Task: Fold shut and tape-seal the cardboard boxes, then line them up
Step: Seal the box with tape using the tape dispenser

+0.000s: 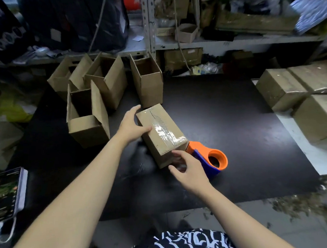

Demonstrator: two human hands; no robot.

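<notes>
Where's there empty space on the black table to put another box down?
The widest bare patch of table lies between the tape dispenser and the sealed boxes on the right. The far left is crowded with open boxes, right up to the taped box.

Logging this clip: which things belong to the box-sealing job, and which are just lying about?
Job: taped box, left hand, right hand, tape dispenser, open boxes, sealed boxes at right.
Lying about: phone, dark bags, shelf clutter.
</notes>
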